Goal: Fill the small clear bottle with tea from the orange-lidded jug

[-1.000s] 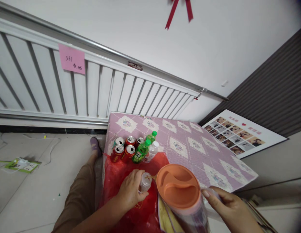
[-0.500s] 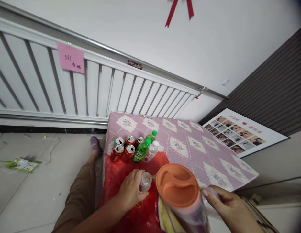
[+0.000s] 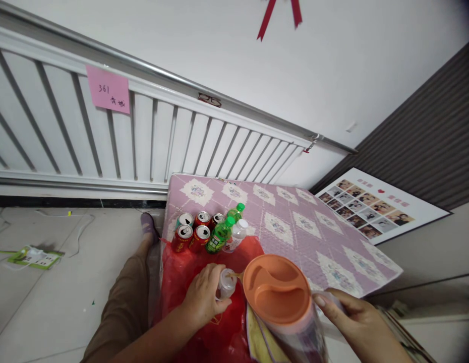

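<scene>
- Orange plastic is nearest to me: the lid of the pitcher (image 3: 277,288), tilted toward the left, its spout right over the mouth of the small bottle (image 3: 226,284).
- My right hand (image 3: 351,322) is wrapped tight around the pitcher's handle, thumb on top.
- My left hand (image 3: 202,297) is closed around the small bottle, steadying it upright over the red bag (image 3: 181,282) spread on the near end of the table (image 3: 295,222).
- A thin stream runs from the spout into the bottle's neck; I cannot tell how full the bottle is.
- Just beyond the bag stand five drink cans (image 3: 194,229) in a cluster, a green bottle (image 3: 221,233) and a clear bottle (image 3: 236,234) beside them.
- The table's cloth is lilac with pale squares.
- Behind it runs a white radiator (image 3: 106,136) bearing a pink note (image 3: 108,89).
- To the right, a photo board (image 3: 374,206) leans against the wall.
</scene>
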Demonstrator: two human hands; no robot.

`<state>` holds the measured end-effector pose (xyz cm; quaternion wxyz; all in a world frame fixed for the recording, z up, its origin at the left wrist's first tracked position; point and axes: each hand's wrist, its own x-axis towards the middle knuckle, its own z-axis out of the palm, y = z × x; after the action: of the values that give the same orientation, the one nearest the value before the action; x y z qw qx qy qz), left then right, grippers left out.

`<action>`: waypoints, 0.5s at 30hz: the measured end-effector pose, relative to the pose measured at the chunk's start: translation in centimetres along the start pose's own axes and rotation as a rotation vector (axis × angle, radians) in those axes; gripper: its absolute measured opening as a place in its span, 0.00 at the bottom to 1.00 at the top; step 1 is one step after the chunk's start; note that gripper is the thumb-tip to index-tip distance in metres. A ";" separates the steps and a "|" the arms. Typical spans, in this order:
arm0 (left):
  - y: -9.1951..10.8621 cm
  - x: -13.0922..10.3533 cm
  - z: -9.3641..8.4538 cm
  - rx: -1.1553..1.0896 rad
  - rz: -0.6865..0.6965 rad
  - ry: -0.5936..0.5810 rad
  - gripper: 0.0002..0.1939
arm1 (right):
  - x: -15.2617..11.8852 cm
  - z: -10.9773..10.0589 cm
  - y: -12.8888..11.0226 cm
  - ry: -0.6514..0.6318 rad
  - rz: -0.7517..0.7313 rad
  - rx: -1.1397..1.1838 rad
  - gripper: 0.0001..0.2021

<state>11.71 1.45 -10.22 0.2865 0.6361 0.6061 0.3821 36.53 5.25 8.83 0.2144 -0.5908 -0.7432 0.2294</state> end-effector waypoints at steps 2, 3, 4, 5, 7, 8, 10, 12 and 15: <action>0.0 0.0 0.0 -0.002 0.003 -0.004 0.34 | 0.0 0.0 0.1 -0.010 0.010 -0.011 0.21; 0.0 0.0 0.0 -0.002 0.003 -0.006 0.34 | 0.0 0.0 0.1 -0.010 0.014 -0.013 0.21; 0.0 0.0 0.0 -0.001 0.002 -0.008 0.34 | 0.0 0.0 0.1 -0.013 0.018 -0.014 0.20; 0.0 0.0 0.0 0.001 -0.001 -0.009 0.34 | -0.1 0.0 0.2 -0.016 0.022 -0.013 0.20; 0.0 0.0 0.0 0.003 -0.007 -0.011 0.34 | -0.1 0.0 0.3 -0.018 0.029 -0.007 0.20; 0.0 0.0 0.0 0.003 -0.008 -0.010 0.34 | -0.1 0.0 0.4 -0.019 0.030 -0.003 0.20; 0.1 0.0 0.0 0.005 -0.006 -0.006 0.34 | -0.1 -0.1 0.6 -0.018 0.029 0.003 0.20; 0.1 0.0 0.0 0.006 -0.005 -0.001 0.34 | 0.0 -0.2 0.7 -0.022 0.023 0.009 0.20; -0.1 0.0 0.1 0.003 -0.002 0.000 0.34 | 0.0 -0.3 0.6 -0.018 0.012 0.008 0.20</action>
<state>11.72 1.48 -10.34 0.2858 0.6359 0.6074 0.3808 37.18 5.39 8.69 0.2086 -0.5922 -0.7408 0.2389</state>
